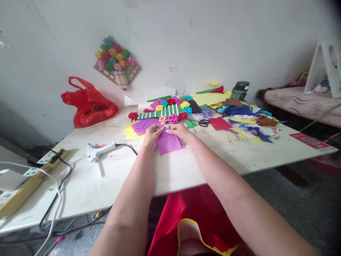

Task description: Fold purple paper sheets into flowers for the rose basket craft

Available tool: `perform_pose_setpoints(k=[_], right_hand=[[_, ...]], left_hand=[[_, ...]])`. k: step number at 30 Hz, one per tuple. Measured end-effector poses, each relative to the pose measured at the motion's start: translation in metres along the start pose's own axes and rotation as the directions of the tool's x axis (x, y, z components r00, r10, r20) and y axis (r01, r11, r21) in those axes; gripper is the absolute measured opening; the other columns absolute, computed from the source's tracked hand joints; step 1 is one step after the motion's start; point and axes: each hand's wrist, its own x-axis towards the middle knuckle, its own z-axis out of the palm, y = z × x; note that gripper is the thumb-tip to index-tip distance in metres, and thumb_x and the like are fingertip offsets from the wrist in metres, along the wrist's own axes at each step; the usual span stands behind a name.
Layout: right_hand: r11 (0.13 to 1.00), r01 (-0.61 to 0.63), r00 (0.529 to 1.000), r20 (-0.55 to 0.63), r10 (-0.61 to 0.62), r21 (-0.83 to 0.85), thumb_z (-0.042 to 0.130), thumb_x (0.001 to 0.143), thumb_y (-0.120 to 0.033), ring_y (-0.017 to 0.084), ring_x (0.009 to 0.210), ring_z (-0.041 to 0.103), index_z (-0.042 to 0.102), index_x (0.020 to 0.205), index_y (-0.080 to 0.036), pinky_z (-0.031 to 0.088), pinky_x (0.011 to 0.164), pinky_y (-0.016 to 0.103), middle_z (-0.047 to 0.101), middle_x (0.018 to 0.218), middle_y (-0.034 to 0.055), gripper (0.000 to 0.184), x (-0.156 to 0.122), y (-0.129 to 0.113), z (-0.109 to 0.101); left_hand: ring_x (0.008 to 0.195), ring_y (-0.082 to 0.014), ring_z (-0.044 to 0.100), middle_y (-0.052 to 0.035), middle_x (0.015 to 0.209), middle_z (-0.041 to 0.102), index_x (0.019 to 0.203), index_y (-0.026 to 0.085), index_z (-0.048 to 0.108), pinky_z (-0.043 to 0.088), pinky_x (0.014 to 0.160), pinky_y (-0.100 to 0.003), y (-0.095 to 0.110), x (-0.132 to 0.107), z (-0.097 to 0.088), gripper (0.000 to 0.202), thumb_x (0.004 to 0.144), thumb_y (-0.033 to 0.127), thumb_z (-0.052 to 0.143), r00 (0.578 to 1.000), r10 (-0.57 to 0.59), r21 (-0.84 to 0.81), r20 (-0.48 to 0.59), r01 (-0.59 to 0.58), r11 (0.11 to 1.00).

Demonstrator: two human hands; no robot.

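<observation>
Between my two hands is a square of purple paper point(169, 145), its far edge pinched on both sides. My left hand point(153, 135) has thumb and fingers closed on the left part of that edge. At the right part, my right hand point(181, 132) pinches the same sheet. More purple paper point(142, 126) lies over yellow paper point(129, 132) to the left of my hands. Just beyond them rests a green and white striped craft piece point(170, 111) edged with paper flowers, among them a magenta one point(173, 118).
A glue gun point(99, 151) lies on the table at left, near a power strip point(34, 177) with cables. Scissors point(204, 123), a wooden stick point(211, 136) and red paper point(220, 123) are at right, before heaped scraps point(247, 115). A red bag point(86, 103) and a green bottle point(240, 90) stand behind.
</observation>
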Motion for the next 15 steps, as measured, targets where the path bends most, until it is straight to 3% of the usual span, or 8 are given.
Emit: perform_pose_setpoints(k=[15], right_hand=[[0.999,0.006,1.0,-0.024,-0.007,-0.05,0.066,0.057,-0.034,0.007,0.049,0.035,0.05,0.051,-0.014,0.028,0.05,0.023,0.041,0.05,-0.0051,0.026,0.0019,0.0023,0.0015]], left_hand=[[0.054,-0.0115,0.058,0.0006,0.064,0.063,0.073,0.013,0.058,0.045,0.053,-0.023,-0.0016,-0.0005,-0.0017,0.037,0.05,0.034,0.077,0.998,-0.057,-0.041,0.024,0.058,0.997]])
